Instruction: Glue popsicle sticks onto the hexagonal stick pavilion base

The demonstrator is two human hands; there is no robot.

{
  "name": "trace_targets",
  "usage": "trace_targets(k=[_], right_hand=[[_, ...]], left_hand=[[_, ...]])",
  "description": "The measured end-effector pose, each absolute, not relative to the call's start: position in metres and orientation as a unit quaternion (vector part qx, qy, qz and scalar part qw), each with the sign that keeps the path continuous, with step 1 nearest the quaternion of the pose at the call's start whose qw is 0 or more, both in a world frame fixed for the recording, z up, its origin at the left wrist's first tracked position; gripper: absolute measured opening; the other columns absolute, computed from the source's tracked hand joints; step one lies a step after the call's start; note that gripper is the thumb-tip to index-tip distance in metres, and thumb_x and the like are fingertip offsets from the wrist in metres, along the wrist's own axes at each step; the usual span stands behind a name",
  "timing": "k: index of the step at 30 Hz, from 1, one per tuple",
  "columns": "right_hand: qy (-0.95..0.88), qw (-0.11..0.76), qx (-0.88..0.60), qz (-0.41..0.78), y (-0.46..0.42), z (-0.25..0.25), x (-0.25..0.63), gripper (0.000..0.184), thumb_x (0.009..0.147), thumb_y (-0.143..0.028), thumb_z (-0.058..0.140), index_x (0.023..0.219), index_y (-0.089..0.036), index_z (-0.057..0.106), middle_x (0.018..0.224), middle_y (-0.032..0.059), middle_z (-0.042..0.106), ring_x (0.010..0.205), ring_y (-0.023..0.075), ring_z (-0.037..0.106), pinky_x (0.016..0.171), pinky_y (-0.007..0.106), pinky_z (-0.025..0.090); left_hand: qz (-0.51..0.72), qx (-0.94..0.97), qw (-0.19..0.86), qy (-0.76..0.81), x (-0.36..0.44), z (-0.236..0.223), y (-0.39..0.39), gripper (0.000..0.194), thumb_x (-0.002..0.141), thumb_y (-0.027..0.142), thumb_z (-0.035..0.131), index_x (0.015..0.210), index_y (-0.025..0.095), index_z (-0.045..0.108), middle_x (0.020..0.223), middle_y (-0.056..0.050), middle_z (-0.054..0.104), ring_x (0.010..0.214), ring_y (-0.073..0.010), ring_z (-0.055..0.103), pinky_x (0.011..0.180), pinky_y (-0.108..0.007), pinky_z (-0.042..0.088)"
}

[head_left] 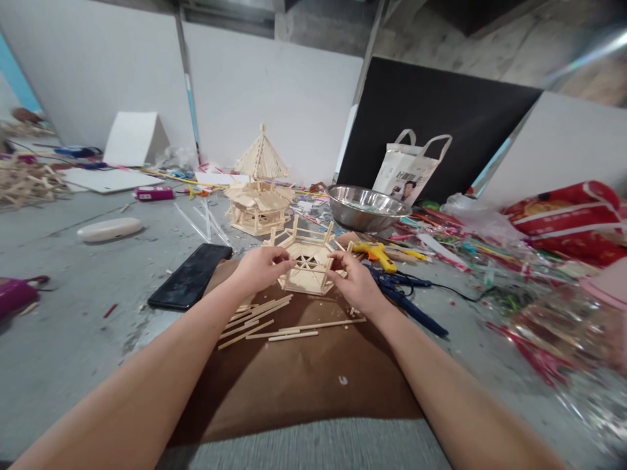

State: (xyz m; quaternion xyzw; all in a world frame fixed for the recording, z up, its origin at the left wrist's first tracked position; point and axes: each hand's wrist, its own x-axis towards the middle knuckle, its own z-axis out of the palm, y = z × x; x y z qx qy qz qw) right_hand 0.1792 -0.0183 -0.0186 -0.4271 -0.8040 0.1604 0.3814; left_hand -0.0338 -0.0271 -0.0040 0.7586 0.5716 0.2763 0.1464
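Observation:
A small wooden-stick model [304, 285] with a many-sided base, upright posts and crossed railing pieces stands on brown paper [304, 385]. My left hand [264, 266] is at its left side, thumb and fingers closed at the end of a railing. On the right, my right hand [353, 279] pinches a post of the same model. Loose wooden sticks [274, 320] lie on the paper in front of it. Behind stands a pavilion model [260, 183] with a pointed stick roof. The fingertips partly cover what they touch.
A black phone [191, 275] lies left of the paper. To the right are a yellow glue gun [376, 254] and a dark blue tool [406, 297] with a cable. A metal bowl [368, 207], a tote bag [406, 173] and scattered scraps sit farther back.

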Motion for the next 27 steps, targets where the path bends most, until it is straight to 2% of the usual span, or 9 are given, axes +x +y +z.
trace_targets(k=[4, 7, 18, 27], right_hand=[[-0.803, 0.381, -0.431, 0.152, -0.0176, -0.0195, 0.1806, 0.026, 0.072, -0.018, 0.050, 0.098, -0.017, 0.047, 0.082, 0.0029, 0.057, 0.077, 0.0143, 0.054, 0.073, 0.028, 0.040], [-0.802, 0.383, -0.432, 0.153, -0.0170, -0.0207, 0.1815, 0.027, 0.072, -0.018, 0.050, 0.099, -0.017, 0.047, 0.082, 0.0030, 0.057, 0.078, 0.0143, 0.054, 0.073, 0.028, 0.040], [-0.805, 0.385, -0.426, 0.150, -0.0176, -0.0220, 0.1814, 0.027, 0.073, -0.019, 0.048, 0.100, -0.017, 0.047, 0.084, 0.0034, 0.057, 0.079, 0.0148, 0.054, 0.073, 0.029, 0.040], [-0.806, 0.385, -0.424, 0.153, -0.0194, -0.0205, 0.1808, 0.028, 0.073, -0.020, 0.049, 0.101, -0.017, 0.047, 0.084, 0.0033, 0.058, 0.079, 0.0143, 0.054, 0.074, 0.028, 0.041]], left_hand=[[0.287, 0.781, 0.193, 0.520, -0.0374, -0.0054, -0.0241, 0.021, 0.067, 0.034, 0.047, 0.074, 0.018, 0.059, 0.068, 0.002, 0.059, 0.060, -0.0100, 0.049, 0.057, -0.021, 0.034], [0.285, 0.792, 0.190, 0.506, -0.0374, -0.0057, -0.0236, 0.017, 0.065, 0.031, 0.051, 0.072, 0.017, 0.057, 0.070, 0.002, 0.059, 0.061, -0.0094, 0.049, 0.058, -0.021, 0.035], [0.290, 0.781, 0.102, 0.544, -0.0318, -0.0113, -0.0237, 0.023, 0.067, 0.041, 0.052, 0.065, 0.018, 0.055, 0.063, 0.002, 0.057, 0.058, -0.0106, 0.048, 0.053, -0.021, 0.030], [0.274, 0.781, 0.074, 0.556, -0.0298, -0.0093, -0.0253, 0.023, 0.069, 0.041, 0.049, 0.066, 0.020, 0.056, 0.065, 0.001, 0.058, 0.061, -0.0130, 0.050, 0.053, -0.022, 0.029]])
